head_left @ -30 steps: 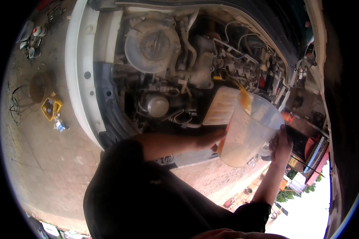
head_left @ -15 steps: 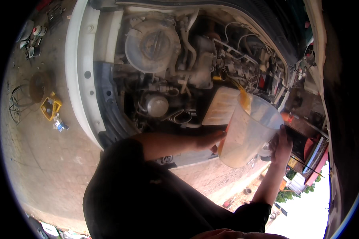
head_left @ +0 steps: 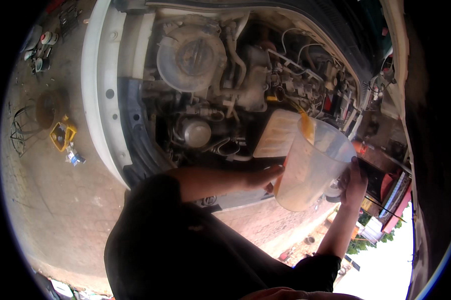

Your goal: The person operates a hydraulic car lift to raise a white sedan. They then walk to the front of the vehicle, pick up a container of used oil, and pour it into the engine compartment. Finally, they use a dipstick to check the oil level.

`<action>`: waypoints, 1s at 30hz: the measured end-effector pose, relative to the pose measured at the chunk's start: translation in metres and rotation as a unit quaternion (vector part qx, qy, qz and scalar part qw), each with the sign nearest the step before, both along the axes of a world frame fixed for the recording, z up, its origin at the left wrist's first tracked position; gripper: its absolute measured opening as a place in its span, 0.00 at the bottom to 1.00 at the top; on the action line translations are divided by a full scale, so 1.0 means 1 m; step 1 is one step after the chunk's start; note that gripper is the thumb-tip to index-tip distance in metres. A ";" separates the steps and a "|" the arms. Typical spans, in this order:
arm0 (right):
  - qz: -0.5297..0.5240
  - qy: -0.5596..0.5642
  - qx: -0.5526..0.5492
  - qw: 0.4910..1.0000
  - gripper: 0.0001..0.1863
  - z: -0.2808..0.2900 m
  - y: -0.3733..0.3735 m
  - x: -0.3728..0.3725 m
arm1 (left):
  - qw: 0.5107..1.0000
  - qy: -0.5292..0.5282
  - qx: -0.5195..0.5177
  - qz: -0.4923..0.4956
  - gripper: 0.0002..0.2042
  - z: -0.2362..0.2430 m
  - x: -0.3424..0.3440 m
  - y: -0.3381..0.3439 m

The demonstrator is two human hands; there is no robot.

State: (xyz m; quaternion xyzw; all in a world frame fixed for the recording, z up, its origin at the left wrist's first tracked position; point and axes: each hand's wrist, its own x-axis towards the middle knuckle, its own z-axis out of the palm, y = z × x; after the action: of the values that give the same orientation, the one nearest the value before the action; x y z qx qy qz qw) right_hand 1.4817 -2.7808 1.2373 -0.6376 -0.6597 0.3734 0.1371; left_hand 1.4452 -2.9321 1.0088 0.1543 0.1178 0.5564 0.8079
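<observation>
A large translucent plastic measuring jug (head_left: 310, 175) is tilted over the engine (head_left: 250, 90), its lip toward the engine's filler opening (head_left: 279, 93). Amber liquid (head_left: 305, 122), which looks like oil, runs from the lip toward that opening. My left hand (head_left: 265, 179) presses against the jug's left side, with its fingers partly hidden behind it. On the right, my right hand (head_left: 354, 182) grips the jug's rim and side, its thumb near the rim. A pale ribbed plastic container (head_left: 275, 135) lies in the engine bay just left of the jug.
A round dusty air-filter housing (head_left: 190, 57) sits at the engine bay's upper left. The white front body edge (head_left: 99, 90) curves along the left. On the ground beyond lie a yellow cut-open container (head_left: 63, 134) and several bottles (head_left: 49, 38). The dark raised hood (head_left: 435, 125) stands at right.
Almost nothing differs. The jug stays tilted in both hands, and the amber stream still runs, shifting slightly in shape.
</observation>
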 end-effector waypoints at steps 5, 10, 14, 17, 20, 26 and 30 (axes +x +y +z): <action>0.002 -0.009 0.005 1.000 0.24 0.000 0.000 -0.002 | 1.000 0.007 0.008 0.002 0.33 -0.001 0.000 0.001; -0.001 -0.018 0.010 1.000 0.25 0.002 -0.003 -0.004 | 1.000 0.008 -0.002 -0.002 0.33 0.003 -0.002 -0.001; 0.009 -0.020 0.010 1.000 0.26 0.002 0.000 -0.005 | 1.000 0.002 0.001 0.001 0.33 0.001 0.000 0.001; 0.008 -0.021 0.012 1.000 0.25 0.003 -0.002 -0.007 | 1.000 -0.001 0.010 0.005 0.33 0.002 -0.001 0.001; 0.009 -0.019 0.010 1.000 0.25 0.003 -0.003 -0.006 | 1.000 -0.002 0.016 0.004 0.34 0.005 -0.004 0.000; 0.006 -0.012 0.000 1.000 0.23 0.004 0.000 -0.004 | 1.000 -0.008 0.026 0.005 0.35 0.002 0.001 0.002; 0.012 -0.010 -0.005 1.000 0.22 0.004 0.003 -0.002 | 0.999 0.031 0.035 0.012 0.36 0.001 0.001 0.003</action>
State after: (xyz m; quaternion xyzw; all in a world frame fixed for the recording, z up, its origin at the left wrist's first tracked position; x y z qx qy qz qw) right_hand 1.4793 -2.7783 1.2414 -0.6339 -0.6668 0.3721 0.1227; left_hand 1.4461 -2.9287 1.0098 0.1978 0.1249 0.5646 0.7915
